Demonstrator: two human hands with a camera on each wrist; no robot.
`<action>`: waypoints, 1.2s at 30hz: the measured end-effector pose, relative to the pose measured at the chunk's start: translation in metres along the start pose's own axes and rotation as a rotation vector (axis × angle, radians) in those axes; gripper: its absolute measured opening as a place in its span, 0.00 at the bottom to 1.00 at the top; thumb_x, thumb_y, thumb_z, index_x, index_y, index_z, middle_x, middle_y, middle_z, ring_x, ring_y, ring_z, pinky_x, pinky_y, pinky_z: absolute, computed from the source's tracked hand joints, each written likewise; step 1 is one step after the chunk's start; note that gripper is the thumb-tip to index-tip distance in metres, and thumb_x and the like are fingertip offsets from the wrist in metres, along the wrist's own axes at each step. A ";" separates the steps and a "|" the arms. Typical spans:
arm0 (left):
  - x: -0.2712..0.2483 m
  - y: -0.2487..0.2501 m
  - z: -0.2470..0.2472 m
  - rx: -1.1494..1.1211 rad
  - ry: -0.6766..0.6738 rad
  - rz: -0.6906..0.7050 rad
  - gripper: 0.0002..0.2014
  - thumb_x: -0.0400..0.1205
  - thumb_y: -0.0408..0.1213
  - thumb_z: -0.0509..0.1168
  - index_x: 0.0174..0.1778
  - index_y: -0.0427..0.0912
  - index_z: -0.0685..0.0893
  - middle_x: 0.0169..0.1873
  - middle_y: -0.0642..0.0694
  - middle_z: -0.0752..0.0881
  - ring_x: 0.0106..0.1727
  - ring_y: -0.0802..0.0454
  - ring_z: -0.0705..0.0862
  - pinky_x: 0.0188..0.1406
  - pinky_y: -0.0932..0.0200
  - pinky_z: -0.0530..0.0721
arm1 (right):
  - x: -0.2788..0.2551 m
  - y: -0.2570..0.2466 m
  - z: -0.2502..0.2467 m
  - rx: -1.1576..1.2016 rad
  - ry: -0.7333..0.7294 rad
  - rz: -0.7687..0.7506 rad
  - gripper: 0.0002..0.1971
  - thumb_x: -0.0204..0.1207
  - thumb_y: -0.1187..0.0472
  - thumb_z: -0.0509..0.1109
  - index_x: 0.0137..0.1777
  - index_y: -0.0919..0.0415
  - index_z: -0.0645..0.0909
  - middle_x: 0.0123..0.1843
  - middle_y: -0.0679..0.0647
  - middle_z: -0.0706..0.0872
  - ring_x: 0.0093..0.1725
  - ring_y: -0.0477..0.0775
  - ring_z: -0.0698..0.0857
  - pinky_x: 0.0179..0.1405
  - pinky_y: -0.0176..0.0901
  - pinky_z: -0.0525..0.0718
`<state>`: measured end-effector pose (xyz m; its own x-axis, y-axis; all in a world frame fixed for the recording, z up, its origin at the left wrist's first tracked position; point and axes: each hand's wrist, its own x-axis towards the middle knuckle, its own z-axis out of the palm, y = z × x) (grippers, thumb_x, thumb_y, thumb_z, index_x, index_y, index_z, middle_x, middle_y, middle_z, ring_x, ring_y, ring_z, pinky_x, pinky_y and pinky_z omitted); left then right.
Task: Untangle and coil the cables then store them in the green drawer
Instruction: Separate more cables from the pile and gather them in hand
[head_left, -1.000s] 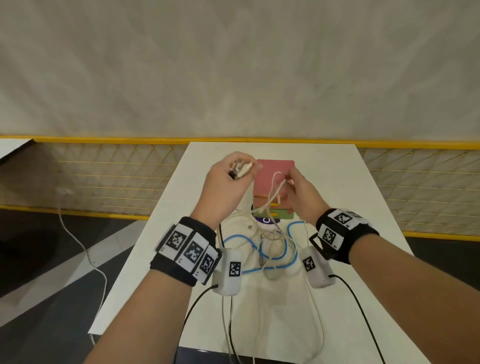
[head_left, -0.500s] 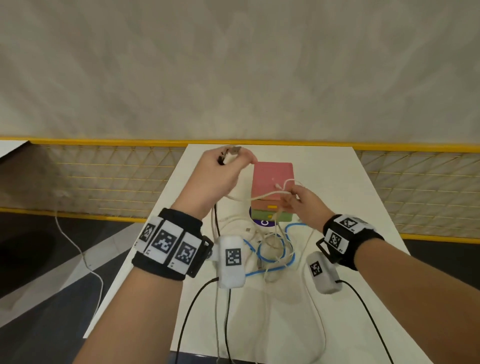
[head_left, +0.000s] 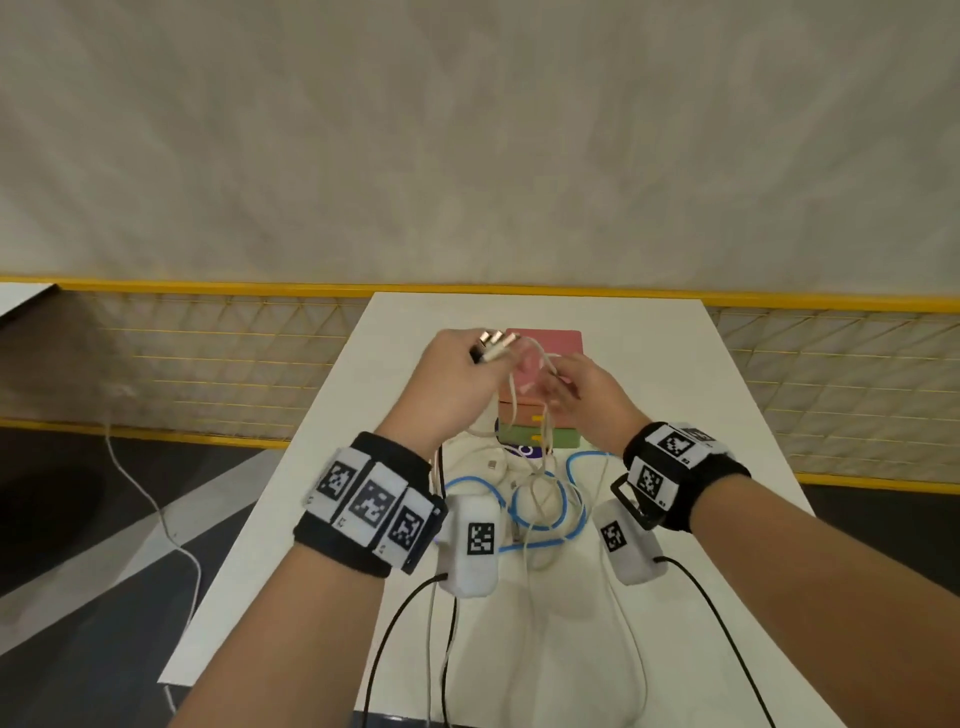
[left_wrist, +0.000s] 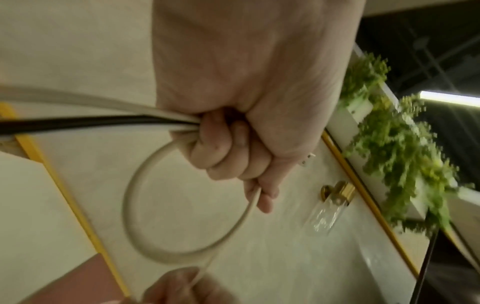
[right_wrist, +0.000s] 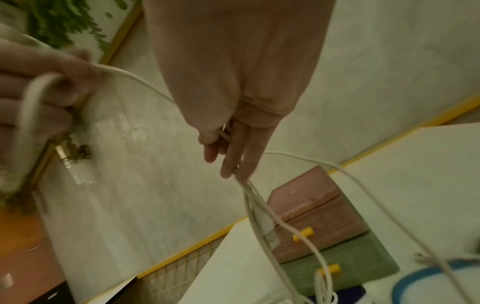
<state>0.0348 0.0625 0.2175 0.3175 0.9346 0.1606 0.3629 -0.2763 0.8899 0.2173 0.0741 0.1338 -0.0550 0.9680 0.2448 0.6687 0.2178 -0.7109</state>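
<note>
My left hand is raised over the white table and grips a bundle of white cable looped under its curled fingers, plus a black cable. Metal plugs stick out above the fist. My right hand, close beside it, pinches thin white cable strands that hang down to the tangle. The right hand's fingers point down at the small drawer box. Its green drawer is closed, with a yellow handle. A blue cable lies in loops on the table among more white cable.
The pink drawers sit above the green drawer in the box at mid-table. A yellow-railed mesh fence runs behind the table. Black sensor leads trail from both wrists over the near edge. A white cord lies on the dark floor to the left.
My left hand, which had pulled up and left with the plugs, has come back toward the right hand. The right hand has risen a little, and the white cable now loops between both hands.
</note>
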 end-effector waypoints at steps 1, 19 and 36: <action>-0.003 0.004 -0.003 -0.044 0.033 0.020 0.14 0.85 0.40 0.67 0.42 0.33 0.89 0.12 0.59 0.69 0.15 0.62 0.65 0.19 0.72 0.61 | 0.001 -0.001 0.001 -0.008 -0.002 0.007 0.11 0.82 0.64 0.60 0.46 0.71 0.80 0.46 0.68 0.80 0.45 0.65 0.81 0.49 0.52 0.82; 0.004 -0.029 -0.004 0.712 -0.059 0.036 0.31 0.82 0.49 0.68 0.81 0.57 0.66 0.55 0.44 0.88 0.58 0.41 0.86 0.54 0.46 0.85 | -0.001 -0.030 -0.003 -0.208 -0.143 -0.068 0.11 0.85 0.64 0.54 0.60 0.56 0.76 0.46 0.55 0.79 0.37 0.60 0.82 0.42 0.56 0.86; 0.006 -0.029 -0.027 0.209 0.310 0.071 0.20 0.84 0.52 0.64 0.28 0.52 0.71 0.20 0.52 0.69 0.23 0.56 0.69 0.24 0.62 0.65 | 0.005 0.010 -0.012 0.056 0.102 0.211 0.13 0.85 0.64 0.58 0.56 0.68 0.83 0.50 0.54 0.86 0.47 0.53 0.82 0.40 0.33 0.76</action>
<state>0.0027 0.0818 0.2035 0.0795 0.9262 0.3685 0.5307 -0.3522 0.7709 0.2330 0.0792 0.1356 0.1584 0.9759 0.1504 0.6153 0.0215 -0.7880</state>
